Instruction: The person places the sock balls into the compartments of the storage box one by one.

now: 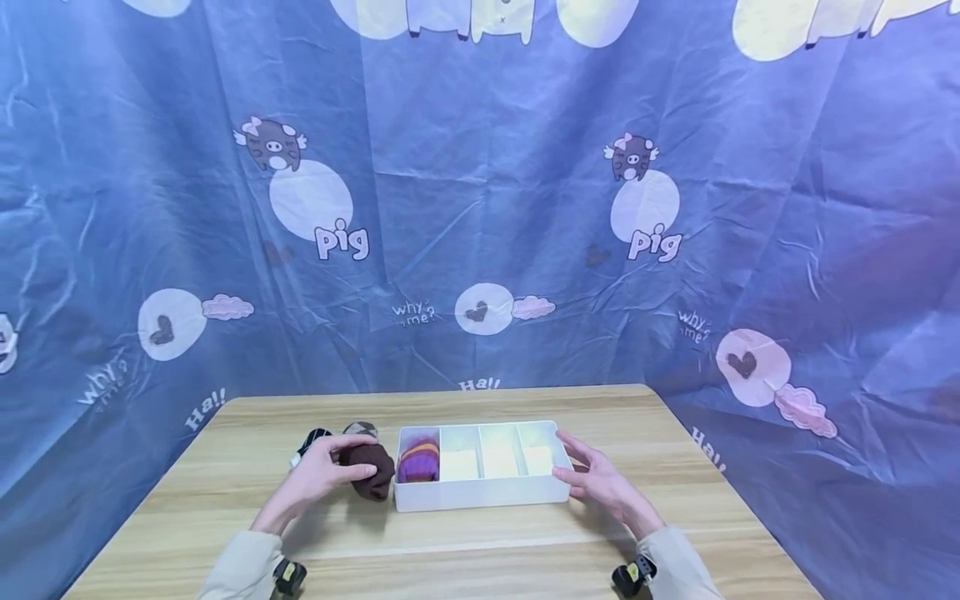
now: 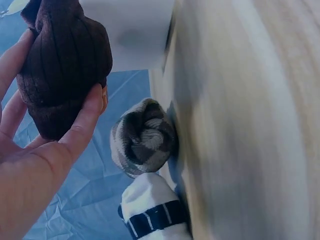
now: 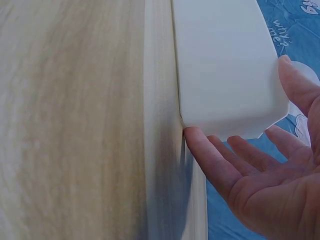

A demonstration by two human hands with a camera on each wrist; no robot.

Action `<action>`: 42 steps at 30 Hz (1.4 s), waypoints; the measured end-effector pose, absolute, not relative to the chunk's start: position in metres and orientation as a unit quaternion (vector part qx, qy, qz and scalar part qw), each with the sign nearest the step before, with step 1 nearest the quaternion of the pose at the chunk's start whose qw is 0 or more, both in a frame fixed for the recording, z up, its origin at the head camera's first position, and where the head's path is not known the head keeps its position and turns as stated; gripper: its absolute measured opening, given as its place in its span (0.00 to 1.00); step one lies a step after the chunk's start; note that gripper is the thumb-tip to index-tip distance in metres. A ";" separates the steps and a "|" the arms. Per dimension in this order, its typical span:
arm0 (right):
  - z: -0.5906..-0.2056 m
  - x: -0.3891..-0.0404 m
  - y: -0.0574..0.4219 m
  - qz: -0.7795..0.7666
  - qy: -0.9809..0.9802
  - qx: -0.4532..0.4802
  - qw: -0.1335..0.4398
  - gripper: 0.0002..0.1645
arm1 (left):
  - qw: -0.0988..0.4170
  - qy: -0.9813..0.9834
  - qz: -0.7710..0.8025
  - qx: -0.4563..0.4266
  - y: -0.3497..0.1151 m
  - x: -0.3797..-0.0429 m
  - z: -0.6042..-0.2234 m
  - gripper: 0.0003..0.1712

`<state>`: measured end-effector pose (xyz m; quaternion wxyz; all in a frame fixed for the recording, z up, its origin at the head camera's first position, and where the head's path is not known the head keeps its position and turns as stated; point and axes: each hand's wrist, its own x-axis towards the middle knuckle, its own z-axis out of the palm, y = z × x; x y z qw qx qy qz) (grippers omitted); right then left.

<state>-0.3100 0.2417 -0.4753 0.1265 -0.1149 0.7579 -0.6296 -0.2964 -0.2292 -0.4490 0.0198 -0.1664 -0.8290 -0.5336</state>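
In the head view my left hand point(image 1: 322, 475) holds a rolled dark brown sock point(image 1: 372, 472) just off the left end of a white divided box point(image 1: 480, 493). The left wrist view shows the ribbed brown sock point(image 2: 65, 70) between thumb and fingers, raised above the table. A purple and orange striped sock point(image 1: 420, 462) sits in the box's leftmost compartment. My right hand point(image 1: 603, 483) is at the box's right end. In the right wrist view its fairly straight fingers point(image 3: 212, 162) touch the white end wall, with the thumb near the rim.
Behind my left hand lie a grey patterned rolled sock point(image 2: 143, 137) and a white-and-black one point(image 2: 152, 207). The wood-grain table point(image 1: 465, 558) ends at a blue printed cloth point(image 1: 420, 250) hanging behind it.
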 end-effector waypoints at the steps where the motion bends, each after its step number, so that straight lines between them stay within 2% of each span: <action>1: -0.476 -0.310 0.242 -0.631 0.757 -0.114 0.127 0.50 | 0.021 -0.828 -0.536 -0.165 -0.229 -0.297 -0.448 0.28; 11: -0.479 -0.312 0.243 -0.638 0.751 -0.113 0.126 0.51 | 0.025 -0.815 -0.559 -0.149 -0.225 -0.302 -0.439 0.28; 22: -0.480 -0.313 0.243 -0.639 0.751 -0.108 0.125 0.51 | 0.052 -0.794 -0.584 -0.161 -0.201 -0.307 -0.434 0.31; 28: -0.479 -0.312 0.243 -0.646 0.744 -0.109 0.131 0.50 | 0.069 -0.792 -0.582 -0.169 -0.188 -0.314 -0.437 0.29; 42: -0.479 -0.310 0.242 -0.634 0.756 -0.111 0.123 0.50 | 0.053 -0.784 -0.588 -0.192 -0.151 -0.331 -0.439 0.27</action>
